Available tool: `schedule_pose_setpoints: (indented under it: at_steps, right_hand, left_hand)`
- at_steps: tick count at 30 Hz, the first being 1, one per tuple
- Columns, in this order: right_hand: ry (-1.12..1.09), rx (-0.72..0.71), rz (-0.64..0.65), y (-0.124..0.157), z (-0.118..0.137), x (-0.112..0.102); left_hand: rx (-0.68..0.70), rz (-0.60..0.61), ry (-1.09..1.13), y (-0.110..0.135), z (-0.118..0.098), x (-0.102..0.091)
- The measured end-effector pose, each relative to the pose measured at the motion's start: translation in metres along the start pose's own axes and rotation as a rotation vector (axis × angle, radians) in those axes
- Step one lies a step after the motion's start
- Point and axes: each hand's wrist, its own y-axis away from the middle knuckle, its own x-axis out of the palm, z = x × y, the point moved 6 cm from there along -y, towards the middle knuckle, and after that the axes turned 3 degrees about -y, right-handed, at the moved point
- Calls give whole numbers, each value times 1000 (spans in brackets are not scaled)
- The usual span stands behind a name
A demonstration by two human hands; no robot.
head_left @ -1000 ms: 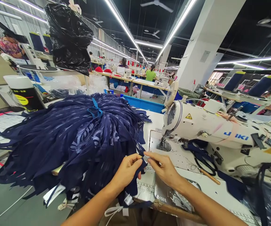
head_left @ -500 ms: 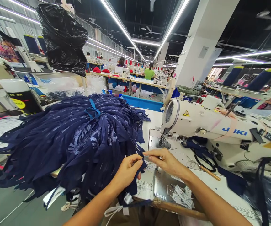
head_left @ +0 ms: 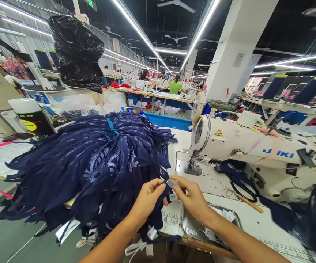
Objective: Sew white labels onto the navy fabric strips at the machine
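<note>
My left hand [head_left: 145, 201] is closed, thumb and fingers pinching the edge of a navy fabric piece [head_left: 155, 212] that hangs down at the table's front. My right hand [head_left: 192, 199] is closed too, with a small greyish-white label [head_left: 171, 183] between thumb and fingertips. The label lies against the fabric edge where the fingertips of both hands nearly meet. Left of them spreads a large bundle of navy fabric pieces [head_left: 61, 157], bound with a blue tie [head_left: 110, 130]. Below my right hand, a metal tray [head_left: 190, 223] set in the tabletop holds several white printed labels [head_left: 227, 214].
A white sewing machine [head_left: 240, 140] stands to the right, its needle area just beyond my hands. Dark-handled scissors [head_left: 244, 188] and a wooden-handled tool [head_left: 250, 203] lie under its arm. A white-capped can [head_left: 33, 118] stands at left. People sit at machines farther back.
My right hand has brought the label against the fabric edge, its thumb now pressing on it. My left hand stays on the fabric. The view has shifted slightly.
</note>
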Motion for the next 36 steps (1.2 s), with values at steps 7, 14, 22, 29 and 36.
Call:
schedule_pose_setpoints:
  at_steps: [7, 14, 22, 29, 36]
  right_hand:
    - [19, -67, -62, 2, -1, 4]
    - [-32, -90, 37, 0, 0, 4]
    - [-67, -44, 140, -2, 1, -2]
    - [-72, -14, 95, -1, -3, 0]
    - [-89, -56, 212, -2, -1, -3]
  left_hand:
    - [3, -9, -22, -1, 1, -2]
    - [-16, -13, -30, 0, 4, -2]
    - [-14, -14, -53, 2, 0, -2]
    - [-36, 25, -52, -2, 4, -3]
    - [-69, 60, -19, -2, 5, -3]
